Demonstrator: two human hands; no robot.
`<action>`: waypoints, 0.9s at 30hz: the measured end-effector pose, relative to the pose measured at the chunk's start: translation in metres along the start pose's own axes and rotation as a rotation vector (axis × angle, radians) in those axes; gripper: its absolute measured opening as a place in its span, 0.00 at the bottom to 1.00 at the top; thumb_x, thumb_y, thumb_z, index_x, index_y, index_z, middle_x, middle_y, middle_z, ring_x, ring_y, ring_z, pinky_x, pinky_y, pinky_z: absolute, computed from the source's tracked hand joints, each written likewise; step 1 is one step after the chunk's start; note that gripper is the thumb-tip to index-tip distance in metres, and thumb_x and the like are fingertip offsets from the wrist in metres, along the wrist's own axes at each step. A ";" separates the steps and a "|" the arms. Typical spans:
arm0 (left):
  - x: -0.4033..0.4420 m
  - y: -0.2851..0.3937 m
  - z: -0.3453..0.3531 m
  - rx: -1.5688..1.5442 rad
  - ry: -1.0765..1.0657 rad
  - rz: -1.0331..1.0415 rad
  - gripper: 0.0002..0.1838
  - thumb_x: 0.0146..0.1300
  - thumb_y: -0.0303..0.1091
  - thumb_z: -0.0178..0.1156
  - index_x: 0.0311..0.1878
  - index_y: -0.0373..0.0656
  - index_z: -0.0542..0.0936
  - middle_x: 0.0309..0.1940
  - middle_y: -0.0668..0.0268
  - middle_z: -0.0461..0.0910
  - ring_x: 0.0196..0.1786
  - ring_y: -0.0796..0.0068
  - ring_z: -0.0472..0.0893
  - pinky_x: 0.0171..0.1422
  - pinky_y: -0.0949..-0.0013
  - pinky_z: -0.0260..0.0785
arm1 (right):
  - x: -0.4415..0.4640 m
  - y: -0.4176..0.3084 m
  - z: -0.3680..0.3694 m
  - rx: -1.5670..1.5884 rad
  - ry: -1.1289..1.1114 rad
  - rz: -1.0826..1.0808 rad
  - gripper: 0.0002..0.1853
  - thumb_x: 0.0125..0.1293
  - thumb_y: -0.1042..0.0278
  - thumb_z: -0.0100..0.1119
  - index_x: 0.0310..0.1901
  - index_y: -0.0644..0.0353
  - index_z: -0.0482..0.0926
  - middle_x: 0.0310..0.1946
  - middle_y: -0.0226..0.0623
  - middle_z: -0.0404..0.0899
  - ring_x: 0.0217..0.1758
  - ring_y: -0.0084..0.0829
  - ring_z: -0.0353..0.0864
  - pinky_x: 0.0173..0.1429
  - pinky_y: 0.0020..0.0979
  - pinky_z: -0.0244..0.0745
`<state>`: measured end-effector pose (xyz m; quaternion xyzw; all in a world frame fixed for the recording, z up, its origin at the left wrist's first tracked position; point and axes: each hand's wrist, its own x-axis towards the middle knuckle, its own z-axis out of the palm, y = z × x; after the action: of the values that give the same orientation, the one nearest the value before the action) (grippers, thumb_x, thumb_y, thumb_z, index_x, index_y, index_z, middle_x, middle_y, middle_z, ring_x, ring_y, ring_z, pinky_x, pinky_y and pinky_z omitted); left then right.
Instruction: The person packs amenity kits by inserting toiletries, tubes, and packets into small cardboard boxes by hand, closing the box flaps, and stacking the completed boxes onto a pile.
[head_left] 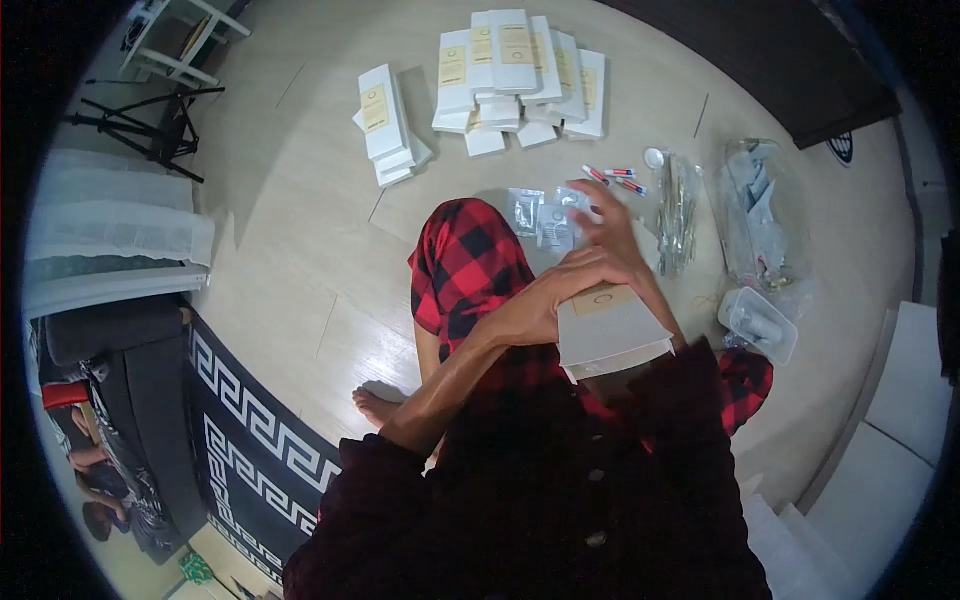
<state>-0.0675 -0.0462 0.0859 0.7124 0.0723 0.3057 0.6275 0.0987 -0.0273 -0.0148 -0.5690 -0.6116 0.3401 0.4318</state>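
A white cardboard box (612, 335) with a tan label is tilted in front of my chest, its near end loose-flapped. My left hand (560, 292) is wrapped around its far end. Beyond it my right hand (612, 235) reaches out with fingers bent and apart, over several small foil sachets (525, 210) on the floor. Whether a fingertip touches a sachet I cannot tell. Just past that hand lie several small red, white and blue tubes (620, 173). Part of the sachets is hidden behind the right hand.
Stacks of white labelled boxes (513, 60) stand ahead, with a smaller stack (380, 115) to their left. On the right are clear-wrapped thin items (680, 215), a large plastic bag (765, 210) and a white tub (760, 325). Another person (95, 470) is at far left.
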 end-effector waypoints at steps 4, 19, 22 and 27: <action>-0.004 0.005 -0.013 -0.052 0.066 -0.002 0.23 0.46 0.29 0.65 0.49 0.43 0.74 0.44 0.64 0.74 0.53 0.64 0.71 0.61 0.64 0.57 | 0.002 0.041 0.059 -0.619 -0.093 -0.202 0.25 0.49 0.70 0.65 0.53 0.57 0.74 0.55 0.38 0.70 0.59 0.42 0.67 0.61 0.39 0.64; -0.008 0.006 -0.039 0.133 0.128 -0.033 0.25 0.48 0.33 0.66 0.51 0.42 0.74 0.48 0.63 0.74 0.52 0.65 0.71 0.61 0.65 0.57 | -0.001 -0.006 -0.014 0.341 0.161 0.310 0.15 0.53 0.76 0.61 0.45 0.63 0.79 0.44 0.38 0.80 0.44 0.25 0.78 0.51 0.27 0.71; -0.016 -0.008 -0.030 0.061 0.182 -0.181 0.28 0.45 0.31 0.70 0.53 0.41 0.73 0.48 0.64 0.73 0.53 0.67 0.71 0.60 0.66 0.60 | -0.005 -0.110 -0.079 0.461 0.579 0.035 0.15 0.56 0.81 0.59 0.47 0.64 0.78 0.42 0.39 0.80 0.44 0.29 0.79 0.50 0.28 0.74; -0.005 -0.002 -0.005 -0.081 0.103 -0.413 0.34 0.43 0.37 0.72 0.55 0.40 0.69 0.48 0.61 0.72 0.52 0.67 0.71 0.59 0.66 0.62 | -0.034 -0.211 -0.120 0.064 0.194 -0.560 0.11 0.58 0.85 0.52 0.43 0.67 0.77 0.37 0.42 0.79 0.38 0.36 0.80 0.46 0.34 0.77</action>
<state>-0.0738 -0.0436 0.0827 0.6402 0.2365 0.2090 0.7004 0.1234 -0.0956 0.2194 -0.3942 -0.6896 0.1708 0.5830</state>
